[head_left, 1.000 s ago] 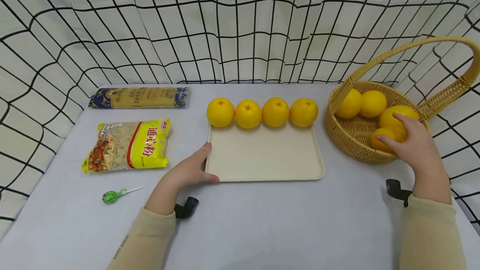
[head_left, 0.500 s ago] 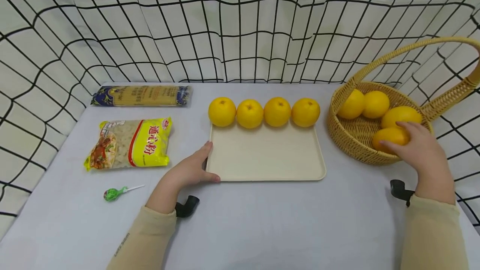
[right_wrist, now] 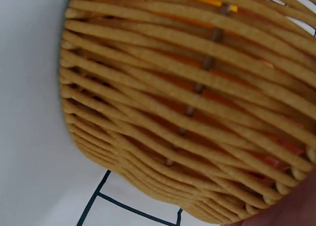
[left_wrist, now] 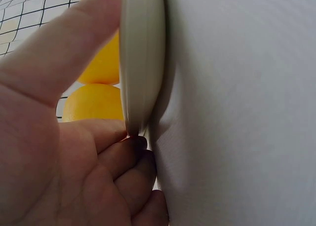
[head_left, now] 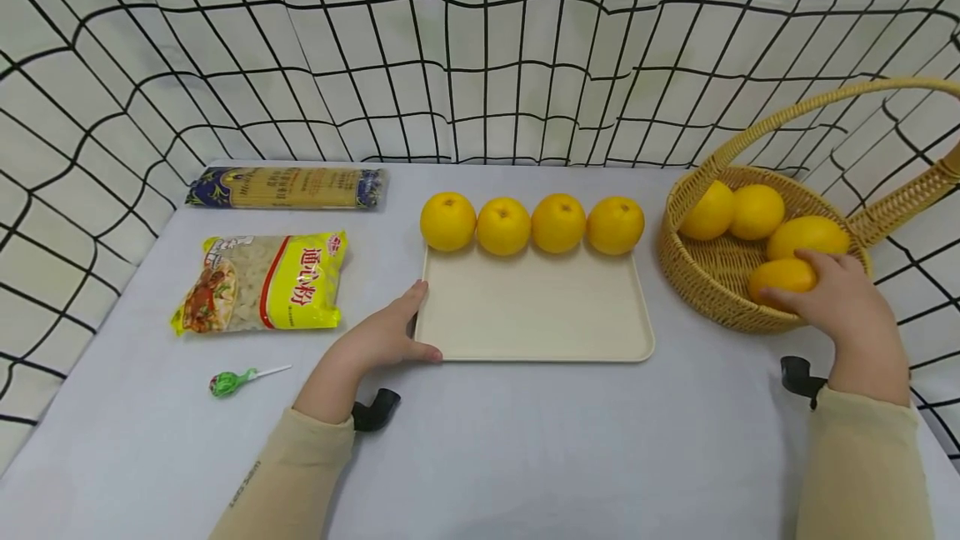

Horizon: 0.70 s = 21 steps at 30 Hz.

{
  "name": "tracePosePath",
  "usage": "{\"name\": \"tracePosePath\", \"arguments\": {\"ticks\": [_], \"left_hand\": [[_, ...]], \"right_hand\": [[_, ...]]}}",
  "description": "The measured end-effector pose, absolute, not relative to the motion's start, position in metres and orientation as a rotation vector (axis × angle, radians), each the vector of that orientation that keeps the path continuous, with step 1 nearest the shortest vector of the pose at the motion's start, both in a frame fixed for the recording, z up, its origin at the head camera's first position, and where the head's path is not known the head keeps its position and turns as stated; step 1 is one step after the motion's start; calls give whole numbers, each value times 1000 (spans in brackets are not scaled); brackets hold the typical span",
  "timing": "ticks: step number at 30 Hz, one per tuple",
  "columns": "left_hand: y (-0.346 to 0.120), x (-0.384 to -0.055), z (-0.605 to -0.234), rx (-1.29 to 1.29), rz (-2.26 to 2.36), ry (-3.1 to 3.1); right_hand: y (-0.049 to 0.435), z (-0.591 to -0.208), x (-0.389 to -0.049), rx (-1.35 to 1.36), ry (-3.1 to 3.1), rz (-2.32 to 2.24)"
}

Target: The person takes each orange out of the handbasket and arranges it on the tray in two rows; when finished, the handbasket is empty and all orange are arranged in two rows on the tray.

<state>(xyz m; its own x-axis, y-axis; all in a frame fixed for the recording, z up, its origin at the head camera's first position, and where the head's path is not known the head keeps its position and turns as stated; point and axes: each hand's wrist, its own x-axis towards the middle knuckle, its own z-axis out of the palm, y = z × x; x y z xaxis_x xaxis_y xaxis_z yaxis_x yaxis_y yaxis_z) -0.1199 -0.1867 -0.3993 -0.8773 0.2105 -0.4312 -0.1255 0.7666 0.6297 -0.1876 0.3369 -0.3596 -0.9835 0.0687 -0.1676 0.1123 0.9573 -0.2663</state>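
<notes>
White surface (head_left: pixel 585 448), netting (head_left: pixel 485 90) behind. One orange (head_left: pixel 777 274), inside the basket (head_left: pixel 697 297), is gripped by the fingers of the right hand (head_left: pixel 851 298); the tray (head_left: pixel 536 307) is held at one corner by the left hand (head_left: pixel 378 338). A straight lift, clear of the basket, is advised.

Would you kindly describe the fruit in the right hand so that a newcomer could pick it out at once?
Find the woven basket at the right of the table. Inside, look for the yellow fruit nearest the front. Unlike the other fruits there, the right hand grips it.
</notes>
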Motion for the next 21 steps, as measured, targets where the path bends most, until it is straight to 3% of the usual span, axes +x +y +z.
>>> {"name": "tracePosePath", "arguments": {"ticks": [21], "left_hand": [[-186, -120, -397, 65, 923, 2471]], "right_hand": [[320, -353, -172, 297, 3132, -780]]}}
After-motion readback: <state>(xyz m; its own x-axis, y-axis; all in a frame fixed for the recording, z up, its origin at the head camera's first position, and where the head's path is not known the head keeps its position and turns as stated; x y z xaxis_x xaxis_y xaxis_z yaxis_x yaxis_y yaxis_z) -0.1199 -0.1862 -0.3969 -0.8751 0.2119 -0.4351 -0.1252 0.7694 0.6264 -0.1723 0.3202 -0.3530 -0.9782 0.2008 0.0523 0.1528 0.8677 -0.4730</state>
